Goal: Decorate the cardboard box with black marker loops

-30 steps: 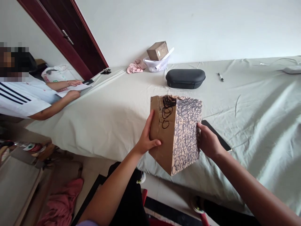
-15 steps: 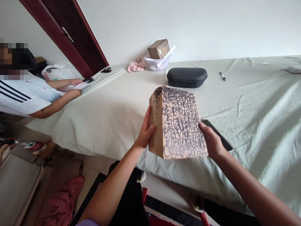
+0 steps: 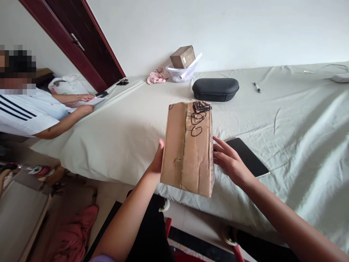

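I hold a cardboard box [image 3: 188, 149] in the air over the near edge of a bed covered by a pale green sheet [image 3: 286, 109]. A mostly plain face with a taped seam and a few black scribbled loops at its far end now faces me. My left hand [image 3: 156, 163] grips the box's left side, its fingers hidden behind the cardboard. My right hand [image 3: 228, 163] presses against the right side with fingers stretched along it. A dark tablet [image 3: 248, 158] lies on the sheet just right of my right hand.
A black zip case [image 3: 215, 89], a marker [image 3: 256, 87], a clear tub [image 3: 182, 74] with a small carton [image 3: 183, 56] on it and a pink cloth [image 3: 157, 76] lie farther back. Another person in a striped white shirt [image 3: 24, 112] leans on the bed's left corner. A dark red door [image 3: 81, 43] stands behind.
I have turned the box between my hands: the densely scribbled face rolled out of sight and the mostly plain face came up. My right fingers have spread along the side.
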{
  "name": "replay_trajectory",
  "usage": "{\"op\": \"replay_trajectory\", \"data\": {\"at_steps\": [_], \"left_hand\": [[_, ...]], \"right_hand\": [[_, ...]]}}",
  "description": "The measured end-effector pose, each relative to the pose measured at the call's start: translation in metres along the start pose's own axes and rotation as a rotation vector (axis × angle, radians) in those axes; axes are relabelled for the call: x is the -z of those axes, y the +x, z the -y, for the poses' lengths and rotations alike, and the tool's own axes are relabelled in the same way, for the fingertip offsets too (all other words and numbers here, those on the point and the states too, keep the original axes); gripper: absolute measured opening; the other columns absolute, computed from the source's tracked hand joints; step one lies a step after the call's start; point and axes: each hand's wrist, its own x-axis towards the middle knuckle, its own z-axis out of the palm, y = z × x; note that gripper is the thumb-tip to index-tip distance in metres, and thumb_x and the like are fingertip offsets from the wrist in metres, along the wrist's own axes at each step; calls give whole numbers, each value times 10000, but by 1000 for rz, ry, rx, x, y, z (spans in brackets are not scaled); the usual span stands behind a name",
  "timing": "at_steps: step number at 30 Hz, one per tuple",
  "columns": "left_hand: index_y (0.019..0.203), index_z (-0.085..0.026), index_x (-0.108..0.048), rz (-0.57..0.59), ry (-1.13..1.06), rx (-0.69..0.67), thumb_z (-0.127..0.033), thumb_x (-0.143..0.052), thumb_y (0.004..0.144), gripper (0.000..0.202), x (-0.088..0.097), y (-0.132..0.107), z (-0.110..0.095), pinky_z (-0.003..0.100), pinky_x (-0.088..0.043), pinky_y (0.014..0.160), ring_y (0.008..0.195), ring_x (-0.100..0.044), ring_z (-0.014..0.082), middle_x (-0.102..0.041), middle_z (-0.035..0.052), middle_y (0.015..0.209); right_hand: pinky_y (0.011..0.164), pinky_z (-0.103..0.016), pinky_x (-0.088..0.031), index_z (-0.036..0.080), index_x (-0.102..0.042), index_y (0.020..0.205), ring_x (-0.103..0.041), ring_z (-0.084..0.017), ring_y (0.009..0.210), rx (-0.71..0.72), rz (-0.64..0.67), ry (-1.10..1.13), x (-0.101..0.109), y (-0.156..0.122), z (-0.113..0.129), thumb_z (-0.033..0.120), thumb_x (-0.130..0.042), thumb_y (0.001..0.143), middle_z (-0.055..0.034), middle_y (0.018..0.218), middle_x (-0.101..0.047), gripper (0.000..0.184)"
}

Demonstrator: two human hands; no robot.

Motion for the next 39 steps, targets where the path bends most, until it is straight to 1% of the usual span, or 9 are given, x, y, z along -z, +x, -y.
{"op": "replay_trajectory", "data": {"at_steps": [4,7,10,12,15,23,30,35,39], "left_hand": [[1230,-170,-727,-23,-1,-2,-754,-714,775,740,-6,-6,-2,550,-466,1187,1450,-538,413,-772,131,1268],[1159,-192,-749,-126,-50,-80,-661,-734,775,606,-10,-6,-7,515,-515,1145,1347,-634,385,-815,80,1117],[1118,-223,-754,-225,-87,-174,-687,-710,766,584,-11,-1,-11,490,-570,1067,1198,-719,355,-820,37,983],[1129,-224,-744,-249,-79,-179,-702,-685,773,599,-10,0,-13,495,-579,1045,1202,-715,359,-817,46,1008],[1177,-202,-725,-255,-57,-142,-677,-691,771,626,-7,-1,-10,518,-557,1072,1305,-653,390,-807,84,1125],[1340,-205,-662,-178,-6,-108,-654,-682,778,720,4,-7,0,523,-505,1136,1370,-608,401,-781,94,1245],[1266,-195,-702,-203,-4,-76,-647,-720,744,690,3,-7,1,528,-496,1142,1352,-619,404,-797,92,1200],[1183,-176,-730,-176,34,-30,-654,-716,736,655,-1,-6,2,534,-482,1160,1367,-608,412,-804,108,1156],[1192,-175,-713,-142,39,-29,-667,-709,733,673,0,-5,2,558,-471,1170,1398,-578,427,-798,125,1160]], "right_hand": [[1072,-421,-545,266,-423,1598,-632,-267,1300,71,-30,-106,5,3,-2,454,-723,905,-123,1541,-550,779],[986,-439,-577,247,-457,1561,-674,-273,1203,207,-69,-276,15,5,5,485,-722,905,-143,1521,-564,746],[885,-441,-575,216,-624,1374,-708,-276,1040,336,-214,-573,32,7,22,459,-677,919,-142,1297,-703,518],[840,-442,-556,201,-713,1179,-706,-273,910,318,-311,-755,43,9,32,435,-636,920,-125,1064,-756,358],[791,-432,-522,207,-747,981,-682,-269,805,225,-313,-959,56,11,38,421,-609,903,-95,886,-745,266],[808,-424,-456,164,-700,1091,-641,-361,1010,112,-313,-1504,85,23,17,413,-591,927,-166,1061,-703,317],[835,-423,-413,153,-707,1089,-578,-392,1126,172,-80,-1698,47,21,-9,491,-601,961,-177,1165,-685,377],[811,-393,-369,144,-627,960,-634,-347,1041,125,-89,-1752,30,19,-17,283,-491,990,-167,1002,-706,197],[702,-352,-324,191,-522,922,-644,-268,800,70,-145,-1540,32,19,-10,274,-401,995,-108,857,-677,164]]}}
